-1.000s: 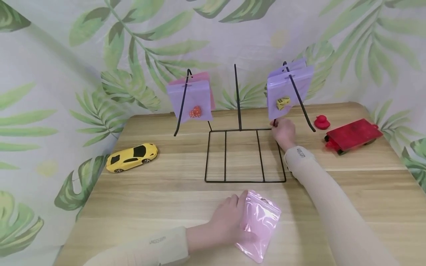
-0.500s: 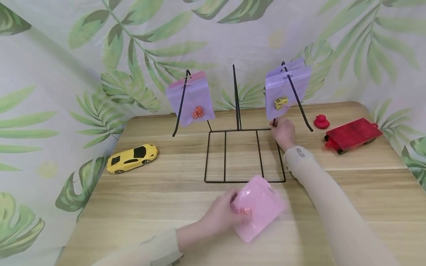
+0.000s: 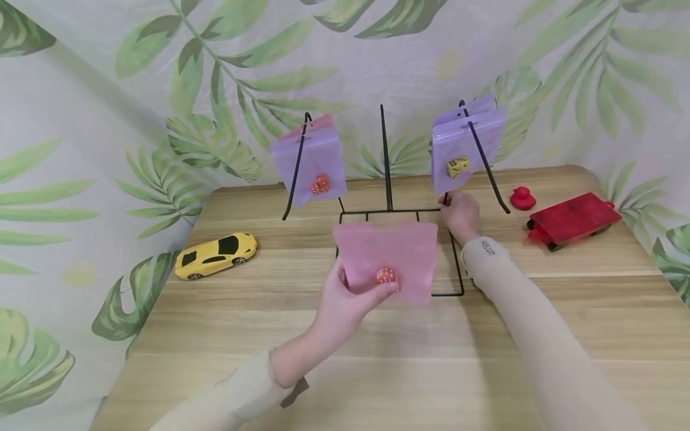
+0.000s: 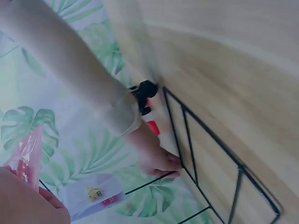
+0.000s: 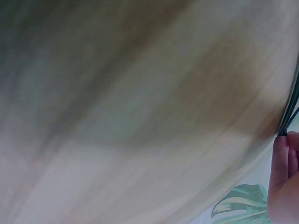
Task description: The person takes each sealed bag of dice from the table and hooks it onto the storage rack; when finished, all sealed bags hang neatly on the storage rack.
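Note:
My left hand [image 3: 345, 308] pinches a pink zip bag [image 3: 412, 248] near its lower edge, with red dice [image 3: 386, 275] showing through. The bag is raised in front of the black wire rack [image 3: 387, 173], overlapping its base. My right hand [image 3: 460, 216] grips the rack at its back right corner, seen also in the left wrist view [image 4: 154, 156]. From the rack's left hook hangs a purple bag [image 3: 304, 158] with red dice, a pink bag [image 3: 323, 121] behind it. Purple bags [image 3: 447, 140] hang on the right hook, the front one with yellow dice [image 3: 457, 167].
A yellow toy car [image 3: 215, 256] stands on the wooden table [image 3: 259, 335] at the left. Over on the right are a red rubber duck [image 3: 521, 198] and a flat red wheeled toy [image 3: 572, 220]. Leaf-patterned cloth [image 3: 253, 48] stands behind the table.
My left hand has raised the pink bag from low over the table up and forward toward the rack, turning it more upright. My right hand stays at the rack's corner.

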